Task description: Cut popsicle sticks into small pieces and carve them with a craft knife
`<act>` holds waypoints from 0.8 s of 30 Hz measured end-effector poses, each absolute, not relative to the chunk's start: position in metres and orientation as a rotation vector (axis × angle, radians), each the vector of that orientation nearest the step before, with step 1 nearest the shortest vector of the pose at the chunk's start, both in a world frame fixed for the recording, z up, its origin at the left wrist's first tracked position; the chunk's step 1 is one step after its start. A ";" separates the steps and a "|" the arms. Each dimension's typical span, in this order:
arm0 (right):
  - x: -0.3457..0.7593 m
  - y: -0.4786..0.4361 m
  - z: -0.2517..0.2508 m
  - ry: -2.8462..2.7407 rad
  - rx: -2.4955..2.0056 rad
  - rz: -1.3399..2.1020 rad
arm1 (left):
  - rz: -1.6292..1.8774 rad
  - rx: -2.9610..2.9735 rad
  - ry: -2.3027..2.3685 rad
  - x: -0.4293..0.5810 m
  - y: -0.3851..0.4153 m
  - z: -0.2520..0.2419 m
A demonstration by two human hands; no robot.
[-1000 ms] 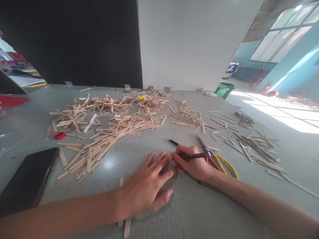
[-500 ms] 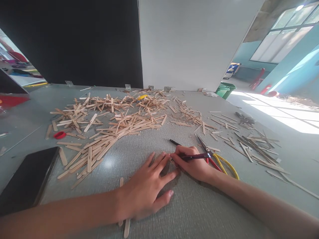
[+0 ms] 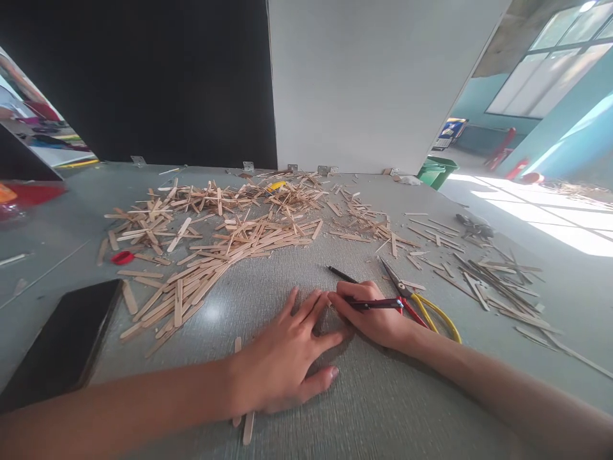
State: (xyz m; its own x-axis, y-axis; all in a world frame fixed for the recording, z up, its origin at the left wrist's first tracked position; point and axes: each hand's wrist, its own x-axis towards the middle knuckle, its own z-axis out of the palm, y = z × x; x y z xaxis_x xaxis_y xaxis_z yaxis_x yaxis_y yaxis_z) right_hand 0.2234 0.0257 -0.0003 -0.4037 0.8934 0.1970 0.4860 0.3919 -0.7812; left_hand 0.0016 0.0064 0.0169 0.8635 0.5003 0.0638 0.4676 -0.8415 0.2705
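My left hand (image 3: 286, 358) lies flat on the grey table (image 3: 383, 409) with fingers spread, pressing down wooden sticks (image 3: 247, 427) whose ends poke out beneath the palm. My right hand (image 3: 371, 313) is closed in a writing grip on a dark red pen (image 3: 378, 304), its tip down by my left fingertips. Just right of that hand lie scissors (image 3: 416, 303) with red and yellow handles. A black pencil (image 3: 342, 275) rests a little beyond my right hand.
A large heap of wooden craft sticks (image 3: 230, 239) covers the table's middle and left, with thin offcuts (image 3: 483, 278) at the right. A black phone (image 3: 62, 345) lies at the near left, a small red ring (image 3: 122, 257) beyond it. Black and white panels (image 3: 335, 83) stand at the back.
Both hands stay in place; the pen in my right hand has tilted slightly flatter. The view has shifted a little.
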 end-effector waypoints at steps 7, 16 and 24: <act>0.224 0.027 -0.005 -2.047 -1.166 0.808 | -0.021 2.834 0.775 0.006 0.005 0.027; 0.221 0.025 0.000 -2.045 -1.175 0.775 | -0.011 2.791 0.777 0.007 0.005 0.027; 0.222 0.025 0.002 -2.050 -1.150 0.766 | -0.153 2.771 0.792 0.008 0.006 0.036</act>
State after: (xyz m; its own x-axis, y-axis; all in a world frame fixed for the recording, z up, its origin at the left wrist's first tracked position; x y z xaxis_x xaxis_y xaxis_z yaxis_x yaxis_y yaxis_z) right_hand 0.2220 0.0246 0.0020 -0.3980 0.8804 0.2577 0.4958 0.4428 -0.7470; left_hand 0.0082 0.0057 0.0362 0.8464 0.5048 -0.1698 0.5317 -0.8194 0.2141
